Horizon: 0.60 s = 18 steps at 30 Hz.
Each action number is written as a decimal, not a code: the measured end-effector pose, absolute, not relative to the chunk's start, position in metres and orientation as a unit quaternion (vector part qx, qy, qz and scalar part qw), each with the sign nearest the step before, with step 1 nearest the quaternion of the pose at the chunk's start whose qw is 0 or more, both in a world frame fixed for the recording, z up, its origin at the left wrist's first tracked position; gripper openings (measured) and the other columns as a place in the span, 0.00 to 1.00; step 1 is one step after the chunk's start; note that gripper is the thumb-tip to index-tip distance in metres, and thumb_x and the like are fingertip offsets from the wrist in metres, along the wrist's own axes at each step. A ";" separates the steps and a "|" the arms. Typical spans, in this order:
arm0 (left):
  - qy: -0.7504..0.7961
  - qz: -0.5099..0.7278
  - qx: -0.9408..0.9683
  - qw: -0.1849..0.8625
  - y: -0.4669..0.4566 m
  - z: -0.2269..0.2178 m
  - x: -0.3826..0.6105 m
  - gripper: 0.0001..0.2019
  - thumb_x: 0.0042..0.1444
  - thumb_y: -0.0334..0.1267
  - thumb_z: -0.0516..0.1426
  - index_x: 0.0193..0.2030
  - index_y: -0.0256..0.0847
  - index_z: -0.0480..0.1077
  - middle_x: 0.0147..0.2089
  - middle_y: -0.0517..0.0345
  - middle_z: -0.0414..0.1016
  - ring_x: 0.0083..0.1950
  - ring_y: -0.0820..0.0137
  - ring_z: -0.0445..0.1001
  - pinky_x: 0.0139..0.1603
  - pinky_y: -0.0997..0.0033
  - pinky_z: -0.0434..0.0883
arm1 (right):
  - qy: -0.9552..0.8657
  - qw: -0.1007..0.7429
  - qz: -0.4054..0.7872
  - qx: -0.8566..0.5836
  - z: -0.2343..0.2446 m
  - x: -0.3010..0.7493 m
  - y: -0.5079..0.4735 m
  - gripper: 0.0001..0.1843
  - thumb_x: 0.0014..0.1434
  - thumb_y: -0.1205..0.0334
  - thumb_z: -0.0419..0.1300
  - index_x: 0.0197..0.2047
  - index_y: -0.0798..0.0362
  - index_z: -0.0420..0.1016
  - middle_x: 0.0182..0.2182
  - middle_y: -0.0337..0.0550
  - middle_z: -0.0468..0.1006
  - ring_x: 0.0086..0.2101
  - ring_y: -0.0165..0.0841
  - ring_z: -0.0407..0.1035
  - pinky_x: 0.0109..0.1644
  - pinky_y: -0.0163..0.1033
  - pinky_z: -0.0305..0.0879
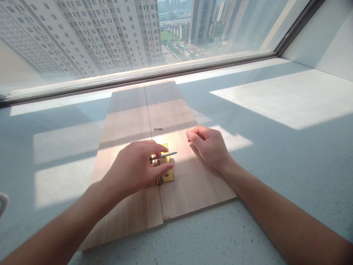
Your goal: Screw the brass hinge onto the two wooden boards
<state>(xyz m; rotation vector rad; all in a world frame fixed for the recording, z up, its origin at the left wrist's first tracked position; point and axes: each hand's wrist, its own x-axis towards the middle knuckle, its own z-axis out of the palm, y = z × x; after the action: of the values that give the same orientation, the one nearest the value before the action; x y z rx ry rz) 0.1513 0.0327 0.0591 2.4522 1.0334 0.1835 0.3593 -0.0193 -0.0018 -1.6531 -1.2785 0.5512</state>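
Note:
My left hand (139,162) hovers over a brass hinge (170,176) with its thumb and index finger apart. Held in that hand is a screwdriver (169,154); its metal shaft points right and its handle is hidden. The hinge lies across the seam between a left wooden board (125,116) and a right wooden board (193,193). To the right of the hinge, above the right board, my right hand (207,143) is closed in a pinch. Whatever sits between its fingertips is too small to name. One loose screw (158,129) lies near the seam, beyond the hinge.
Both boards rest on a pale speckled sill (275,154) striped with sunlight and shadow. A window frame (138,78) borders the sill at the back, with tall buildings outside. At the left edge, part of a white curved object (3,204) shows.

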 end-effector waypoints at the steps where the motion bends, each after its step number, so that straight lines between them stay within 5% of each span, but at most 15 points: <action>1: 0.381 0.063 0.896 0.220 0.033 0.060 0.151 0.10 0.54 0.48 0.62 0.35 0.44 0.77 0.34 0.60 0.78 0.34 0.67 0.73 0.33 0.69 0.63 | -0.522 0.471 0.225 -0.674 -0.002 0.359 -0.019 0.18 0.60 0.51 0.57 0.24 0.52 0.72 0.21 0.37 0.71 0.25 0.30 0.63 0.31 0.39 0.56; 5: 0.390 0.024 0.911 0.136 0.030 0.059 0.152 0.21 0.58 0.52 0.57 0.21 0.40 0.66 0.23 0.61 0.70 0.25 0.71 0.64 0.26 0.71 0.54 | -0.521 0.471 0.229 -0.674 -0.002 0.359 -0.019 0.18 0.60 0.51 0.57 0.24 0.52 0.72 0.21 0.37 0.71 0.25 0.30 0.63 0.32 0.39 0.57; 18: 0.332 -0.071 0.935 0.101 0.028 0.063 0.162 0.16 0.62 0.42 0.54 0.24 0.40 0.69 0.29 0.59 0.73 0.30 0.69 0.67 0.27 0.70 0.53 | -0.524 0.475 0.227 -0.669 -0.004 0.361 -0.018 0.18 0.61 0.51 0.57 0.25 0.53 0.73 0.22 0.37 0.73 0.25 0.30 0.65 0.31 0.39 0.56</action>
<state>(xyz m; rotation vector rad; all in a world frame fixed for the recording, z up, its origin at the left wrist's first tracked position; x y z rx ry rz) 0.1621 0.0277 0.0628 2.7635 0.9796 -0.2085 0.3607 -0.0184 -0.0037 -1.6370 -1.2820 0.5558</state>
